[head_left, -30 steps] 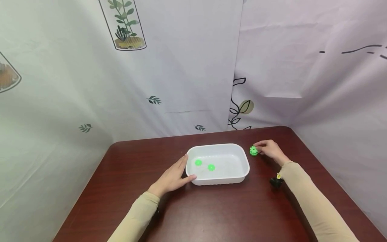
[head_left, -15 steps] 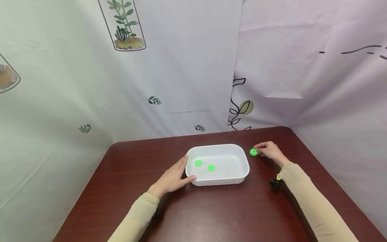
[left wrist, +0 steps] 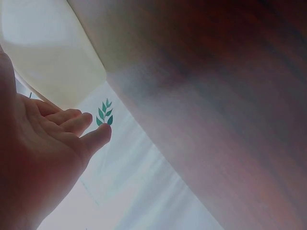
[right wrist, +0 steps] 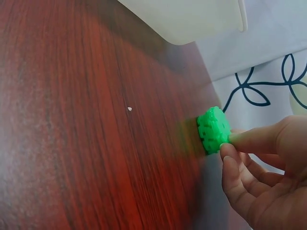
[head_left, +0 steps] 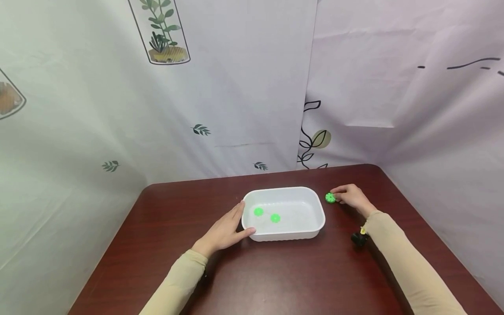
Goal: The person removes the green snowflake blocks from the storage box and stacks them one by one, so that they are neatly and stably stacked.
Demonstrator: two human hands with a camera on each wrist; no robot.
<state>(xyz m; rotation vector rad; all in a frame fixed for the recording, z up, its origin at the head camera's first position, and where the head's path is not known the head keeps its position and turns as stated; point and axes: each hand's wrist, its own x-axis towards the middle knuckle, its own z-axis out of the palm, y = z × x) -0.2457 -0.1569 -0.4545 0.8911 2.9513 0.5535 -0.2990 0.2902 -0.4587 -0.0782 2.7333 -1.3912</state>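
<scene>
A white plastic tub (head_left: pixel 283 236) sits mid-table with two flat green flower-shaped discs inside, a left disc (head_left: pixel 258 211) and a right disc (head_left: pixel 275 218). My left hand (head_left: pixel 222 229) rests against the tub's left end, fingers fairly straight along the side and thumb at the front corner. Right of the tub, my right hand (head_left: pixel 352 197) pinches a small stack of green notched discs (head_left: pixel 330 198) between thumb and fingertips. In the right wrist view the stack (right wrist: pixel 213 130) stands on the table, its layers pressed close together; the fingers hide part of it.
A dark wooden table (head_left: pixel 275 275) meets patterned white cloth (head_left: pixel 244 109) at its back and sides. A small black object (head_left: pixel 358 238) with a yellow part lies by the right forearm. One tiny white speck (right wrist: pixel 129 109) is on the tabletop.
My right hand has brought the upper green disc down, so the stack looks lower and more compact than a second ago. The left hand and the tub stay in place.
</scene>
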